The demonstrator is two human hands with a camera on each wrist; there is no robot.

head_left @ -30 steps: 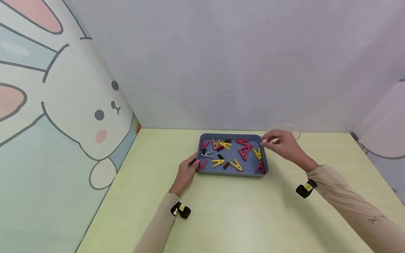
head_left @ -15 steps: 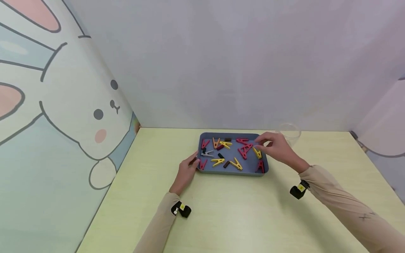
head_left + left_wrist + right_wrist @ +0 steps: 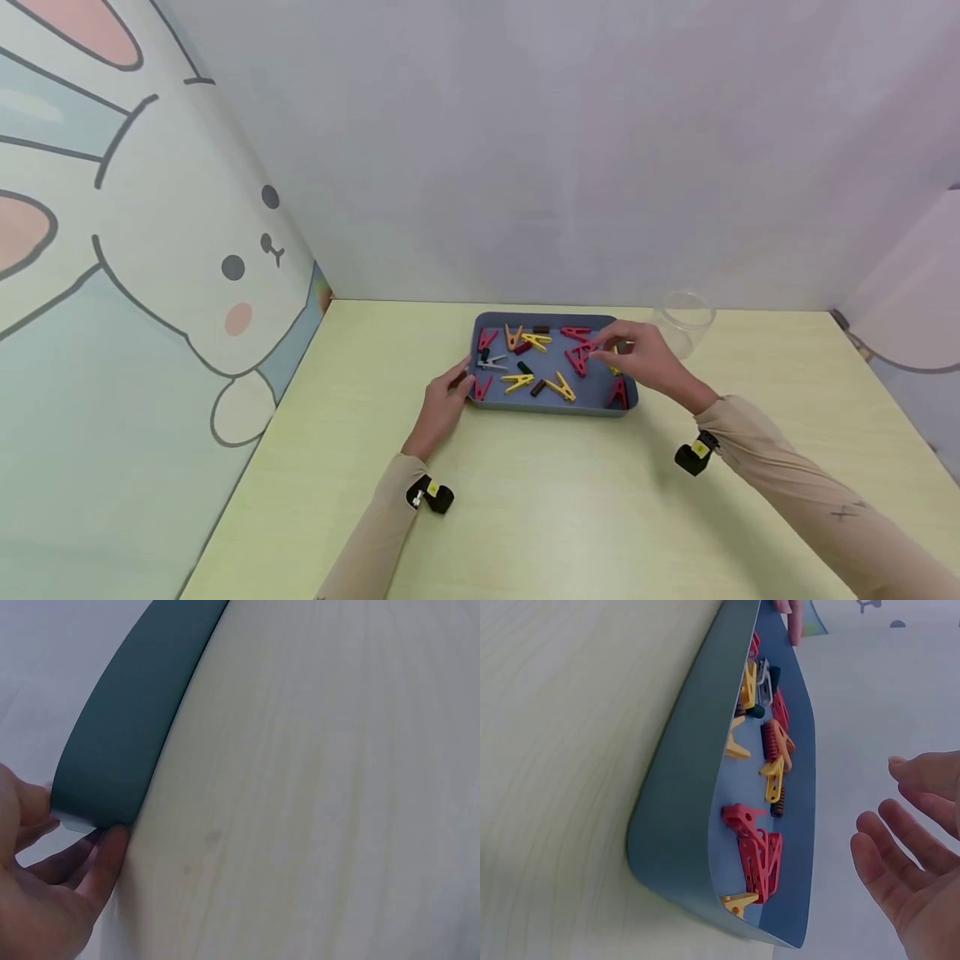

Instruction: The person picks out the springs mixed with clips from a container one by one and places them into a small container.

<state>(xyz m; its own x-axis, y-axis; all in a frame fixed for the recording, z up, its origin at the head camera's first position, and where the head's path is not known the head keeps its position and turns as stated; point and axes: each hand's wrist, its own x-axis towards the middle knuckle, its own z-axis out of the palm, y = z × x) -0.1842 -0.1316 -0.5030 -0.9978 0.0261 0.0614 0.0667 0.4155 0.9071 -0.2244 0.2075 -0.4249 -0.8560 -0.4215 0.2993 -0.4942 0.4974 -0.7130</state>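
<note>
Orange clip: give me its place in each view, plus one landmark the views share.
Head: just right of and below the picture's centre, in the tray near its far wall; the orange clip lies by a dark red ridged piece.
Left wrist: not in it; only the tray's outside shows.
Right wrist: right of centre, upper half, by that ridged piece.
Shared landmark: the tray, upper left in the left wrist view.

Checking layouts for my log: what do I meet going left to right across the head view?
Rabbit drawing → left hand → inside the tray, grey clip, orange clip, nearest yellow clip → right hand → right wall's drawing.
</note>
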